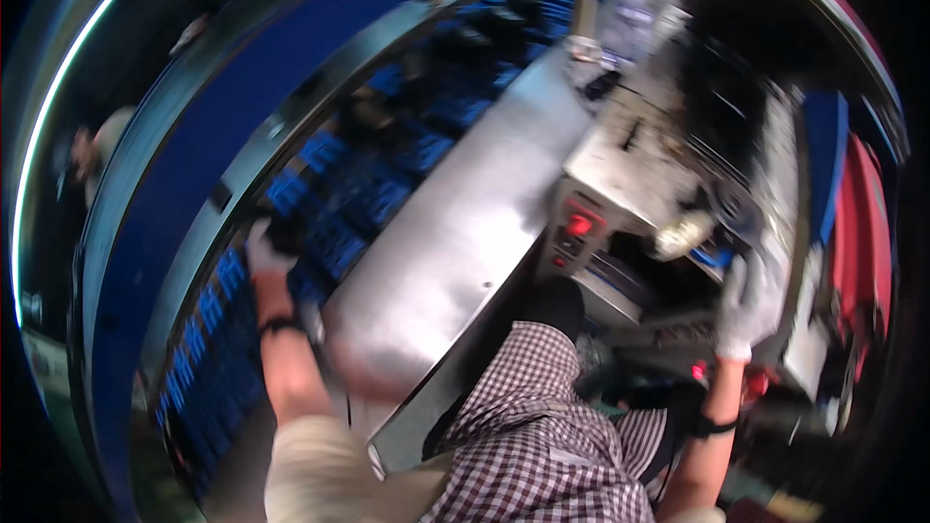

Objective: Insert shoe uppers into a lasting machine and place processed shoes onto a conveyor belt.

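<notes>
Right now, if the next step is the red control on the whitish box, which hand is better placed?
Right, probably. The right hand looks nearer the red control, off to the right of the whitish box. The left hand is across the silver surface, by the blue strips.

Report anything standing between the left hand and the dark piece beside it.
Nothing visible stands between the left hand and the dark piece; they look close together, though blur hides whether they touch. The shiny metal panel lies to the right, out of the way.
</notes>
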Action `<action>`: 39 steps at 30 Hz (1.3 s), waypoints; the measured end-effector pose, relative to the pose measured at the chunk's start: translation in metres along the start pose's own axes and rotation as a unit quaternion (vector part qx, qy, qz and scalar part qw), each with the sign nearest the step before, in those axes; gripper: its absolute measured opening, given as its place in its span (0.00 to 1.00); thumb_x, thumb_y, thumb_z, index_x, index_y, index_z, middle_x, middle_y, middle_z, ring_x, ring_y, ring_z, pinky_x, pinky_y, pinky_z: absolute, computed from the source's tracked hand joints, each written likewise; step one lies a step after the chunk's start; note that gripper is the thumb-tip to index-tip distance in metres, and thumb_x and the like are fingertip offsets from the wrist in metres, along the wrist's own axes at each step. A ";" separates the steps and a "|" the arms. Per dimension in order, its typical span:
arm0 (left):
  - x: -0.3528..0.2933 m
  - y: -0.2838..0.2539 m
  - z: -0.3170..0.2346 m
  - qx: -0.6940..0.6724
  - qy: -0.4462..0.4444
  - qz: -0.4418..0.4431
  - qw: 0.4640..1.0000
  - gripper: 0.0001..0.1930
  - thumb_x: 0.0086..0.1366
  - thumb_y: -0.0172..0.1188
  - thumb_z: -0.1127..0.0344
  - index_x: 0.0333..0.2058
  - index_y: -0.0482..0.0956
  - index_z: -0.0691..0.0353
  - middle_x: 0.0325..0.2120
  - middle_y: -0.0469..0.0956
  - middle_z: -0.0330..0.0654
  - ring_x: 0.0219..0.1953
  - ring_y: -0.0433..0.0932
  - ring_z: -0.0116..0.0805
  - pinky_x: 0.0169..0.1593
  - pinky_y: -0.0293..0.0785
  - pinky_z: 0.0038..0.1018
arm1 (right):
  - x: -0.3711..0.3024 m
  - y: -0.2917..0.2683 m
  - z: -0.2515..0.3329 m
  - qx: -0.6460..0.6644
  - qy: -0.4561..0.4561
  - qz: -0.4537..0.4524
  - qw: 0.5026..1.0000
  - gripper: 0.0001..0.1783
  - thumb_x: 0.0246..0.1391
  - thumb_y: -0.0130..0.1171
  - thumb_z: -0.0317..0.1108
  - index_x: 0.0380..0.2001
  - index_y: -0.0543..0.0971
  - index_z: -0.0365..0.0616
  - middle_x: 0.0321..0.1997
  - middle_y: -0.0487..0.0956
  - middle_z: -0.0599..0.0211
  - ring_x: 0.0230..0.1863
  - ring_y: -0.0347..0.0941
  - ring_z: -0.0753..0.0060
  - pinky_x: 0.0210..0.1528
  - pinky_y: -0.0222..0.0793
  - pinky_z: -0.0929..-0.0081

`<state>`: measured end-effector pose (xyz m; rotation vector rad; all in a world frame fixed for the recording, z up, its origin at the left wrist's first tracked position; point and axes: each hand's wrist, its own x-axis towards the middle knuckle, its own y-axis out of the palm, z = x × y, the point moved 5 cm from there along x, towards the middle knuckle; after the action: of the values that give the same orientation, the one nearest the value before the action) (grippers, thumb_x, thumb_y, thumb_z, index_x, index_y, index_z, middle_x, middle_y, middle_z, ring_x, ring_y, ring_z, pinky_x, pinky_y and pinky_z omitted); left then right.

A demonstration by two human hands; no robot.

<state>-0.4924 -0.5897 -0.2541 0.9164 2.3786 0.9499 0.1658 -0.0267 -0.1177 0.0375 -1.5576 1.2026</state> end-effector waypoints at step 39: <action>0.041 0.800 0.170 0.526 0.551 0.280 0.585 0.40 0.69 0.66 0.60 0.75 0.61 0.67 0.70 0.69 0.58 0.72 0.69 0.47 0.74 0.63 0.36 | 0.236 0.117 -0.011 0.030 0.126 0.337 0.932 0.49 0.61 0.50 0.74 0.71 0.73 0.47 0.74 0.63 0.29 0.67 0.74 0.32 0.69 0.71 0.53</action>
<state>-0.0848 -0.0452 0.2023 2.0110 3.9950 -0.0557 0.0142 0.1654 -0.0200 -0.6376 -1.3370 1.7060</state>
